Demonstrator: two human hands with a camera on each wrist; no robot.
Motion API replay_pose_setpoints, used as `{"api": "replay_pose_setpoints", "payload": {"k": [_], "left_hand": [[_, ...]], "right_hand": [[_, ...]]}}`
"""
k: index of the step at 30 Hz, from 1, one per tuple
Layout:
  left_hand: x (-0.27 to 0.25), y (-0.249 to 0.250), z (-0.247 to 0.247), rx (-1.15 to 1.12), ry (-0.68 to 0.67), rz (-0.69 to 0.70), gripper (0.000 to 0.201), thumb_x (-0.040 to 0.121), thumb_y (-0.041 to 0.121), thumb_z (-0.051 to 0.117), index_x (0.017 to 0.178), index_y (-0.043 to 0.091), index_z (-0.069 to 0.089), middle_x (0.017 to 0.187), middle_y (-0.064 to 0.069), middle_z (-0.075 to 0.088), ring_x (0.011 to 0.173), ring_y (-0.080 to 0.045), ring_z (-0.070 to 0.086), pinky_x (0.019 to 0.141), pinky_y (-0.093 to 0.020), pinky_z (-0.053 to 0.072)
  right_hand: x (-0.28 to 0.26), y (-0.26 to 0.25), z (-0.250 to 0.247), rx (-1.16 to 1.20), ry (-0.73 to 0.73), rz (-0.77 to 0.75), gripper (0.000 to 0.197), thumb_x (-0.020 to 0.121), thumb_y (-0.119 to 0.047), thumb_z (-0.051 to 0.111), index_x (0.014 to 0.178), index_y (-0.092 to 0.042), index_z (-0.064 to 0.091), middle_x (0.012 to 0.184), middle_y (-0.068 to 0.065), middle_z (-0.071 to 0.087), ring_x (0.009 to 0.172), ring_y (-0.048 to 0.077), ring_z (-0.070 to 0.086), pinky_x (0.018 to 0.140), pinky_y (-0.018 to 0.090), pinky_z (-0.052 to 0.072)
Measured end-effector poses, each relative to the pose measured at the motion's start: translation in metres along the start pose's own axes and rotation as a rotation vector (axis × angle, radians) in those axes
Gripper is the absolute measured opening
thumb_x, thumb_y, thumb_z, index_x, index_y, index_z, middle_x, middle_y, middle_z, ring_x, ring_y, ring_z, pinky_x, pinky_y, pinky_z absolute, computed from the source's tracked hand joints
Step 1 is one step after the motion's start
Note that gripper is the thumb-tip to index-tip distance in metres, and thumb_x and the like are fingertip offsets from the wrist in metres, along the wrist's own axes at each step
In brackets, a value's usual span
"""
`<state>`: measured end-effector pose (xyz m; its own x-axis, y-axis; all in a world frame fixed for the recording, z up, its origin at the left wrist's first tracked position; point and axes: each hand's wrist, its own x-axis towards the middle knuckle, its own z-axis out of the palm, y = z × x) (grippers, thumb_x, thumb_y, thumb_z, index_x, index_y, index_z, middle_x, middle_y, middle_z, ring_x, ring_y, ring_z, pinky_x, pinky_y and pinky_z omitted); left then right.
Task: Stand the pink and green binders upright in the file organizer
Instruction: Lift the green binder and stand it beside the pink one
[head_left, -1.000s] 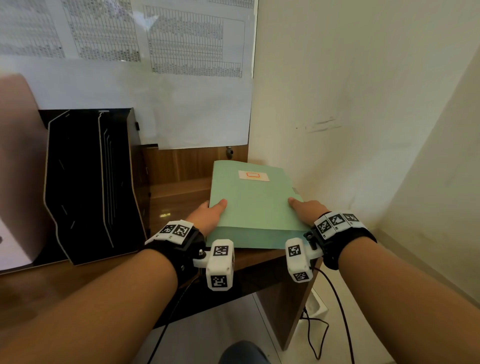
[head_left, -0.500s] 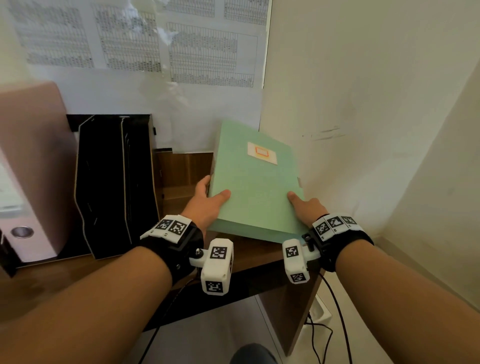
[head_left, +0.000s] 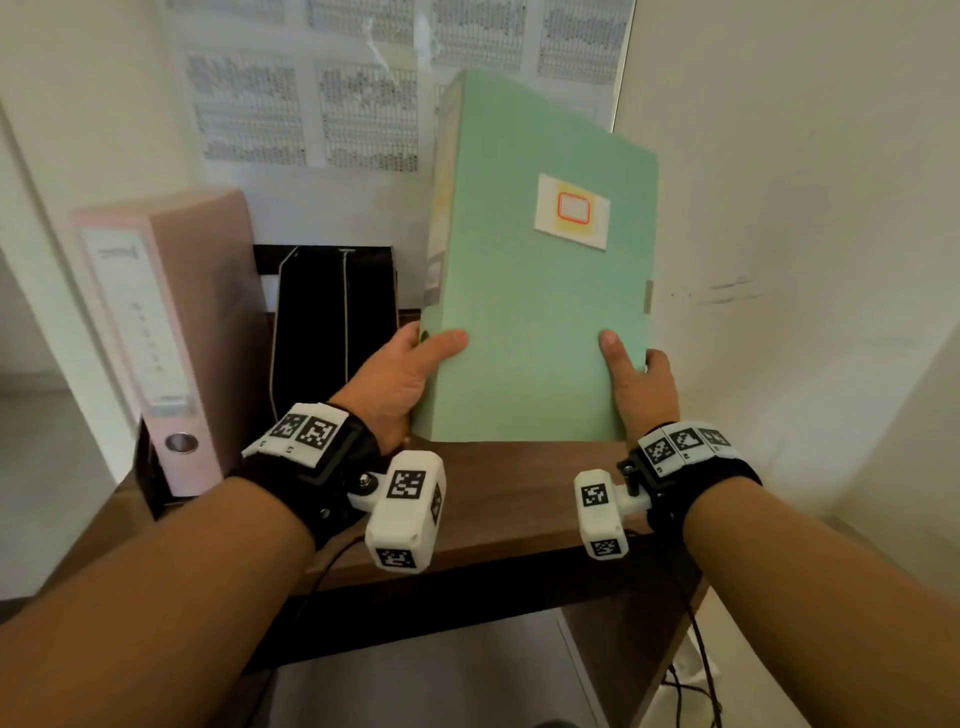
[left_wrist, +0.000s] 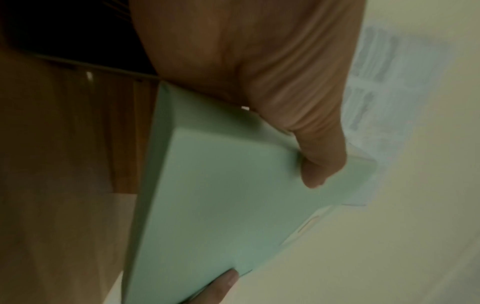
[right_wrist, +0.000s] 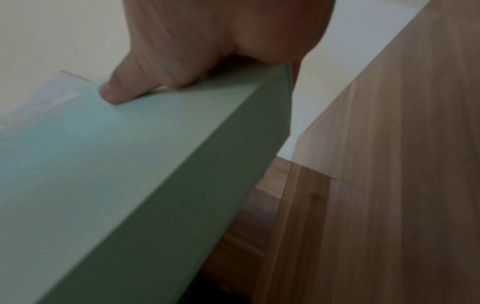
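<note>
The green binder (head_left: 535, 291) is lifted nearly upright above the wooden desk (head_left: 509, 499), its labelled face toward me. My left hand (head_left: 410, 369) grips its lower left edge, thumb on the front. My right hand (head_left: 639, 379) grips the lower right edge the same way. The left wrist view shows the binder (left_wrist: 221, 205) under my left thumb, and the right wrist view shows the binder (right_wrist: 124, 174) under my right thumb. The pink binder (head_left: 171, 332) stands upright at the left, beside the black file organizer (head_left: 332, 332), whose slots look empty.
Printed sheets (head_left: 322, 109) hang on the wall behind the desk. A white wall (head_left: 779, 208) closes in at the right of the binder. Cables (head_left: 691, 691) hang below the desk's right end.
Both hands have raised the green binder from lying flat on the desk to almost vertical. The view has shifted so the pink binder and organizer sit further right.
</note>
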<state>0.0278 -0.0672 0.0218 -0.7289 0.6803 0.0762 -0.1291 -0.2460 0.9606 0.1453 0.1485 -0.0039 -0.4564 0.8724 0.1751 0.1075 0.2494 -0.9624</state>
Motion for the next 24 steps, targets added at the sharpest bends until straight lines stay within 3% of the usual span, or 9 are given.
{"api": "replay_pose_setpoints", "payload": {"k": [3, 5, 9, 12, 14, 16, 19, 22, 24], "left_hand": [[-0.013, 0.030, -0.022, -0.033, -0.094, 0.115, 0.074, 0.068, 0.029, 0.085, 0.134, 0.010, 0.058, 0.112, -0.010, 0.076, 0.093, -0.025, 0.075, 0.076, -0.037, 0.062], [-0.022, 0.047, -0.035, -0.020, -0.103, 0.207, 0.094, 0.058, 0.027, 0.091, 0.142, 0.008, 0.052, 0.118, -0.013, 0.074, 0.097, -0.025, 0.075, 0.082, -0.040, 0.062], [-0.042, 0.068, -0.052, -0.002, -0.060, 0.352, 0.083, 0.064, 0.021, 0.076, 0.141, 0.006, 0.050, 0.119, -0.011, 0.073, 0.095, -0.022, 0.075, 0.080, -0.038, 0.062], [-0.058, 0.081, -0.062, 0.034, -0.006, 0.435, 0.069, 0.062, 0.021, 0.077, 0.128, 0.017, 0.057, 0.114, -0.005, 0.076, 0.098, -0.022, 0.075, 0.082, -0.039, 0.061], [-0.068, 0.089, -0.066, 0.089, 0.047, 0.492, 0.067, 0.062, 0.022, 0.079, 0.125, 0.020, 0.057, 0.114, -0.002, 0.076, 0.103, -0.022, 0.074, 0.086, -0.039, 0.061], [-0.075, 0.092, -0.068, 0.162, 0.108, 0.559, 0.057, 0.066, 0.019, 0.081, 0.119, 0.026, 0.059, 0.110, 0.007, 0.077, 0.104, -0.015, 0.074, 0.087, -0.033, 0.060], [-0.084, 0.093, -0.071, 0.252, 0.193, 0.640, 0.049, 0.078, 0.008, 0.079, 0.116, 0.029, 0.056, 0.105, 0.015, 0.076, 0.100, -0.003, 0.074, 0.084, -0.024, 0.059], [-0.090, 0.093, -0.075, 0.296, 0.257, 0.727, 0.057, 0.075, 0.015, 0.081, 0.122, 0.026, 0.052, 0.118, 0.010, 0.071, 0.109, -0.005, 0.071, 0.093, -0.029, 0.058], [-0.092, 0.096, -0.077, 0.273, 0.274, 0.772, 0.061, 0.077, 0.007, 0.079, 0.129, 0.020, 0.047, 0.118, 0.012, 0.069, 0.111, -0.003, 0.070, 0.095, -0.029, 0.057]], "right_hand": [[-0.006, -0.015, 0.021, 0.054, -0.066, -0.096, 0.066, 0.079, -0.063, 0.058, 0.121, -0.013, 0.049, 0.096, -0.003, 0.063, 0.095, 0.024, 0.062, 0.081, 0.032, 0.052], [-0.011, -0.028, 0.036, 0.064, -0.124, -0.120, 0.072, 0.074, -0.070, 0.057, 0.122, -0.017, 0.049, 0.103, 0.001, 0.067, 0.095, 0.023, 0.064, 0.088, 0.040, 0.054], [-0.020, -0.053, 0.066, 0.201, -0.142, -0.219, 0.052, 0.083, -0.052, 0.062, 0.118, -0.014, 0.052, 0.100, 0.001, 0.067, 0.091, 0.019, 0.065, 0.090, 0.037, 0.054], [-0.030, -0.073, 0.087, 0.256, -0.196, -0.242, 0.054, 0.086, -0.050, 0.059, 0.125, -0.013, 0.049, 0.107, 0.003, 0.066, 0.095, 0.017, 0.065, 0.090, 0.036, 0.054], [-0.038, -0.088, 0.102, 0.255, -0.185, -0.259, 0.058, 0.086, -0.051, 0.059, 0.130, -0.016, 0.042, 0.116, 0.003, 0.059, 0.097, 0.013, 0.059, 0.085, 0.028, 0.052], [-0.048, -0.105, 0.116, 0.240, -0.128, -0.307, 0.060, 0.084, -0.051, 0.060, 0.132, -0.021, 0.038, 0.123, 0.003, 0.051, 0.105, 0.015, 0.054, 0.086, 0.026, 0.046], [-0.069, -0.131, 0.137, 0.227, -0.087, -0.420, 0.046, 0.088, -0.040, 0.058, 0.128, -0.024, 0.044, 0.123, 0.004, 0.043, 0.110, 0.019, 0.051, 0.093, 0.029, 0.045], [-0.092, -0.154, 0.150, 0.235, -0.170, -0.493, 0.036, 0.094, -0.037, 0.049, 0.128, -0.026, 0.047, 0.121, 0.007, 0.043, 0.106, 0.018, 0.052, 0.092, 0.026, 0.043], [-0.102, -0.166, 0.153, 0.247, -0.308, -0.487, 0.043, 0.093, -0.047, 0.046, 0.133, -0.030, 0.042, 0.126, 0.010, 0.048, 0.109, 0.018, 0.053, 0.093, 0.030, 0.047]]}}
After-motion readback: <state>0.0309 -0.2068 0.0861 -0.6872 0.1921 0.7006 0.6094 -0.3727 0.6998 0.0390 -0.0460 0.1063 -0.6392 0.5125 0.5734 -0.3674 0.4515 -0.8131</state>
